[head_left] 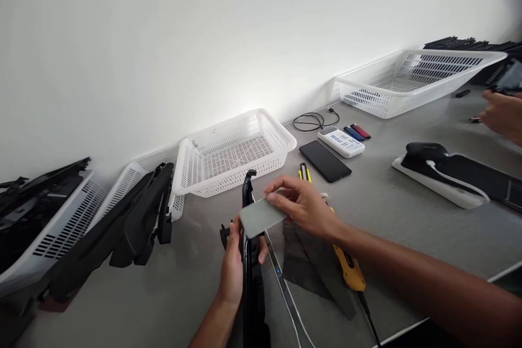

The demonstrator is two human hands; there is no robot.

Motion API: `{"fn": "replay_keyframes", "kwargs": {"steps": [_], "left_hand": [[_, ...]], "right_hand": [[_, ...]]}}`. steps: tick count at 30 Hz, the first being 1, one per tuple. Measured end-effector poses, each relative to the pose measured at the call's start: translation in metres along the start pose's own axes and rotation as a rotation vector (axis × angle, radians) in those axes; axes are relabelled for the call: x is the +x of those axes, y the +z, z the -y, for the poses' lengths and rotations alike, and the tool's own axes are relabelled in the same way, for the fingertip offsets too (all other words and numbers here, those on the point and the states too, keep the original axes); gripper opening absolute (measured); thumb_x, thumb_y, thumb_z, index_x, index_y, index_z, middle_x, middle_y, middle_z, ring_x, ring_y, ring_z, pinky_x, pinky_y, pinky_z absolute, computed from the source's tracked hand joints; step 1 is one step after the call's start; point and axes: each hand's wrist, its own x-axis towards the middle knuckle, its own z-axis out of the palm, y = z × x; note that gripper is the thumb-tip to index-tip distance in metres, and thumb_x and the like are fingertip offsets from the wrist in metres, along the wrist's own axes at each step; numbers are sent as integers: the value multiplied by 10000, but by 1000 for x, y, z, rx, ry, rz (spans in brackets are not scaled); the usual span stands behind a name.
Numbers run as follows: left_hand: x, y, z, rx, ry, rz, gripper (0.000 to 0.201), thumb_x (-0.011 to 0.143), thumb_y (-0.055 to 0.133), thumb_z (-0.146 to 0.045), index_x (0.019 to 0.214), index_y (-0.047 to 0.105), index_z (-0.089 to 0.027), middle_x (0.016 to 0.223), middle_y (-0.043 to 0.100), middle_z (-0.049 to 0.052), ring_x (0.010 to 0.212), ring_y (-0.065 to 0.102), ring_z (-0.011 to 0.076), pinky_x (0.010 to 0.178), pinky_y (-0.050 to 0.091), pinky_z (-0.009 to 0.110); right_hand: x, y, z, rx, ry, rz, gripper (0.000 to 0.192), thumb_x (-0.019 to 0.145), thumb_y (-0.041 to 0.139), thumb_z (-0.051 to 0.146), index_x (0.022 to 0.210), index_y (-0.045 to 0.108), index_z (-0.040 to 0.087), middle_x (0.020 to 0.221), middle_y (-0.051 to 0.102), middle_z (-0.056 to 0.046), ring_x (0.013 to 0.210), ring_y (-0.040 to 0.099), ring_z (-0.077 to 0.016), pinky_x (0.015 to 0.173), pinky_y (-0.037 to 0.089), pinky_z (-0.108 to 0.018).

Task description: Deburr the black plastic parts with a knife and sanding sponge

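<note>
Grey card (261,216) held above table (408,212) centre, pinched by right hand (304,205), edge against upright black part (248,261), left hand (234,261) clamped on part, yellow knife (346,266) and dark cloth (310,261) below, white basket (232,152) behind, phone (325,161) right, another person's hand (503,114) far right.

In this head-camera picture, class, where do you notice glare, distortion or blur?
Head view: bright glare washes the wall behind the white basket; wide-lens distortion bends the table edge and tilts the far basket; the co-worker's hand at the right edge looks slightly blurred.
</note>
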Motion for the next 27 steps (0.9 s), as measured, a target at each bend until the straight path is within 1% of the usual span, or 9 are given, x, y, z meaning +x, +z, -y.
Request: {"fn": "replay_keyframes", "kwargs": {"steps": [3,6,8,10,13,15,18,22,27], "left_hand": [[0,0,-1,6,4,-1,527,1026,535,-643,1245,686,-188,643,577,-21,530,456,116,567,393,251],[0,1,-3,20,9,-25,550,1023,550,-637,1344,651,-202,700,621,-9,534,458,113,560,386,250],[0,2,-5,0,25,-56,582,1007,569,-653,1387,635,-217,738,639,-5,536,463,111,551,386,249],[-1,3,-5,-37,32,-85,632,988,582,-679,1429,616,-227,729,627,-10,544,482,122,542,393,254],[-1,3,-4,-64,6,-102,686,969,602,-695,1474,591,-231,700,610,-15,564,529,142,534,404,258],[-1,2,-3,-50,-4,-102,667,983,604,-668,1492,575,-238,692,605,-22,563,530,135,538,404,251],[-1,0,-1,-27,0,-108,602,1022,585,-599,1497,562,-230,654,575,-37,554,510,127,544,400,242],[0,-2,-4,-56,-15,-108,575,1000,638,-559,1452,598,-206,684,596,-28,539,506,120,517,386,246],[-1,0,-8,-14,-8,-38,425,988,683,-469,1346,640,-245,1009,701,38,527,534,77,516,392,246]], "right_hand": [[2,-2,0,-48,6,121,173,979,656,347,954,725,190,796,717,-11,661,616,-137,549,436,-236],[4,-4,-1,-83,-7,-5,152,949,674,329,931,715,184,856,735,-25,725,646,-150,583,457,-240],[3,-4,-2,-19,25,-25,186,957,671,369,949,697,185,811,710,-10,640,603,-131,542,435,-235],[1,-1,-1,7,49,75,195,977,651,376,957,700,188,733,674,13,563,545,-115,508,403,-234],[-1,2,0,-108,-16,179,127,968,649,279,917,726,193,764,708,7,636,592,-130,582,434,-247],[0,0,0,-211,-95,97,99,947,652,224,895,730,194,809,732,-1,702,620,-141,636,448,-257],[0,-2,0,-242,-162,-15,102,958,651,245,918,731,195,837,739,-16,702,610,-142,621,436,-258],[3,-4,-1,-119,-64,112,149,974,648,310,917,728,197,806,723,-13,681,604,-141,576,445,-245],[8,-9,-8,25,35,-138,237,948,683,434,944,686,197,734,643,6,556,563,-129,452,437,-231]]}}
